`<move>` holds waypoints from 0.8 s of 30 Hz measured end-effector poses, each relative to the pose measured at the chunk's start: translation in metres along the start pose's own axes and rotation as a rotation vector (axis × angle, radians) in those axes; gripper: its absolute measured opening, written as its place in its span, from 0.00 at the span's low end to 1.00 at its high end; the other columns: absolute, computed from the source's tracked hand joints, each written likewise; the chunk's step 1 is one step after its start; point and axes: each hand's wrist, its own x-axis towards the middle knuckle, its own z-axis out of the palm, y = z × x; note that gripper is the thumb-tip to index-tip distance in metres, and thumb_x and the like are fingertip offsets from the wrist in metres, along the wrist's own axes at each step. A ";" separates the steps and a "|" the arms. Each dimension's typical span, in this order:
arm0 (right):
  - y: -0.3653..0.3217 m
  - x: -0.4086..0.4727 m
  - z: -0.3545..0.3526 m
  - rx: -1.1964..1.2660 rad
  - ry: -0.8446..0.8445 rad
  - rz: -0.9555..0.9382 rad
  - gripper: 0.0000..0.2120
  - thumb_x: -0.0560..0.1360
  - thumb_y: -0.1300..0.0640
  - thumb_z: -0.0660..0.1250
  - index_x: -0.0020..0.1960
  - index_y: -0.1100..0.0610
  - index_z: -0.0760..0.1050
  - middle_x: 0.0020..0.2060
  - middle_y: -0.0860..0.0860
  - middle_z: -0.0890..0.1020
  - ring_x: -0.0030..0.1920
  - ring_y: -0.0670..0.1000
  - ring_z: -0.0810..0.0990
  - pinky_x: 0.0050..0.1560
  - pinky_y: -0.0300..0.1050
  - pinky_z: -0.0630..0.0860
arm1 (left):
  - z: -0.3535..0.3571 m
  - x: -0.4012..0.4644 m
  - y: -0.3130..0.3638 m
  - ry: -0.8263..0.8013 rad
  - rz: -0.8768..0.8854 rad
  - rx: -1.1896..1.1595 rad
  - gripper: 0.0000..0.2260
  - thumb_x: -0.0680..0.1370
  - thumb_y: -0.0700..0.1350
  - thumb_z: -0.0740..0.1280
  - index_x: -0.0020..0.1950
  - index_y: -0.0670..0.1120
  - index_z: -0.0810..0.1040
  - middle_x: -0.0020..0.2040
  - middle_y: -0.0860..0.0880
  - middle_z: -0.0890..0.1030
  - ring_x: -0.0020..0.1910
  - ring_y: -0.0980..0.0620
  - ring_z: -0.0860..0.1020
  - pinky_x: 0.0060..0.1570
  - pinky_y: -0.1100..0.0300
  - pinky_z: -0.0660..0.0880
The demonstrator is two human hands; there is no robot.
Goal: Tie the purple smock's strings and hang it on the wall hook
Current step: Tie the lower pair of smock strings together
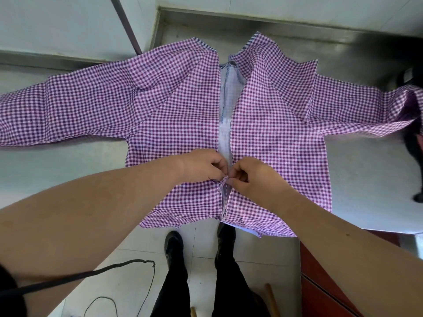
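Note:
The purple-and-white checked smock [174,106] lies spread flat on a grey metal counter [57,170], sleeves out to both sides, its back slit facing me. Its lower hem hangs over the counter's front edge. My left hand [201,164] and my right hand [249,173] meet at the slit, each pinching a checked string [223,183] between thumb and fingers. The string ends bunch together between my fingertips; I cannot tell whether a knot is formed. No wall hook is in view.
Pale wall panels [68,21] rise behind the counter. A dark object [412,145] lies at the counter's right edge under the sleeve. A red-brown cabinet [325,289] stands lower right. My black shoes and trousers [176,271] stand on the tiled floor, where a black cable [128,264] trails.

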 end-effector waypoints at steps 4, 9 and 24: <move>-0.002 0.000 0.002 -0.039 -0.028 -0.052 0.04 0.77 0.51 0.72 0.47 0.48 0.77 0.42 0.45 0.80 0.40 0.44 0.80 0.43 0.46 0.80 | 0.000 -0.003 0.002 0.011 0.004 0.037 0.07 0.75 0.44 0.74 0.41 0.57 0.83 0.49 0.54 0.81 0.51 0.51 0.80 0.58 0.53 0.78; -0.001 -0.002 -0.004 -0.061 -0.042 -0.142 0.05 0.78 0.55 0.70 0.48 0.45 0.77 0.44 0.43 0.78 0.41 0.42 0.78 0.43 0.40 0.77 | 0.000 -0.004 0.006 0.015 -0.038 0.078 0.06 0.75 0.48 0.75 0.44 0.59 0.82 0.53 0.56 0.79 0.56 0.53 0.78 0.65 0.50 0.76; -0.008 0.001 -0.005 -0.175 -0.057 -0.060 0.07 0.79 0.48 0.72 0.51 0.51 0.81 0.44 0.44 0.80 0.43 0.44 0.80 0.47 0.41 0.78 | 0.000 -0.005 0.008 -0.002 -0.044 0.078 0.02 0.75 0.47 0.77 0.46 0.52 0.86 0.54 0.52 0.78 0.57 0.51 0.78 0.66 0.50 0.75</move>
